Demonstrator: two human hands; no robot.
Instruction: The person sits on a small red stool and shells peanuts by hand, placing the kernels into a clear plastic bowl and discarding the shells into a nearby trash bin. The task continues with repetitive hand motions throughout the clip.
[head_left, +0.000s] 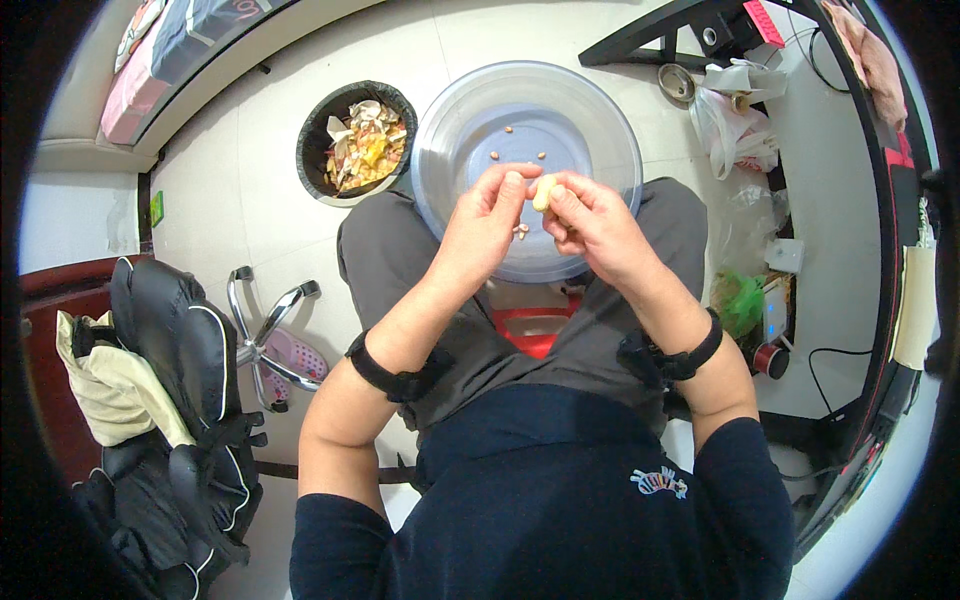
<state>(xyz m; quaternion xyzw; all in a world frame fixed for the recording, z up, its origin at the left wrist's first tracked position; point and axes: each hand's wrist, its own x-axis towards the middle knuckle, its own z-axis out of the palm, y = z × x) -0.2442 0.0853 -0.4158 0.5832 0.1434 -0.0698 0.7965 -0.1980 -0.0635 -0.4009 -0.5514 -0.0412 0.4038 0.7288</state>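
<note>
Above a clear plastic basin (611, 135) with a bluish bottom, my right hand (596, 221) pinches a pale peanut in its shell (544, 193) between thumb and fingers. My left hand (491, 217) is just beside it, index finger stretched toward the peanut and thumb close to that finger. Whether something small sits between them is hidden. Several loose peanut kernels (508, 130) are scattered over the basin's bottom, some partly behind my hands. The basin rests between my knees.
Left of the basin stands a black-lined bin (304, 154) holding shells and scraps (367, 150). A black office chair (172, 352) and a pink clog (296, 356) are farther left. Plastic bags (731, 135), a metal lid (676, 82) and a black-framed desk (862, 375) are on the right.
</note>
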